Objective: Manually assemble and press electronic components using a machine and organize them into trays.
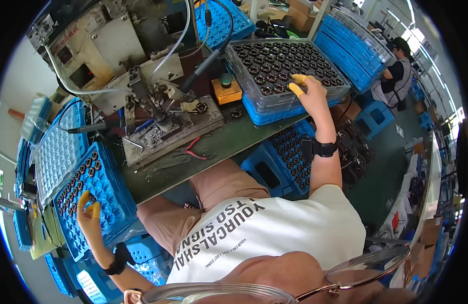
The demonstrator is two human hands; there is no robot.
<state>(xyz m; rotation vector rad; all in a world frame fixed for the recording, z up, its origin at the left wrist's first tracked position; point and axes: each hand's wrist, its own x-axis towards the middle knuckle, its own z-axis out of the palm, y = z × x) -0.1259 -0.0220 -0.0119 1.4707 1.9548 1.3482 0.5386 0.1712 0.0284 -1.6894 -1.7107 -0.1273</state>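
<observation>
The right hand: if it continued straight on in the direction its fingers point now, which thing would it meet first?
Probably the dark round parts in the clear tray, just beyond the right hand's yellow-covered fingers; its height above them is unclear.

Finger cots [296, 89] are yellow, round parts [266, 90] perhaps copper-black.
</observation>
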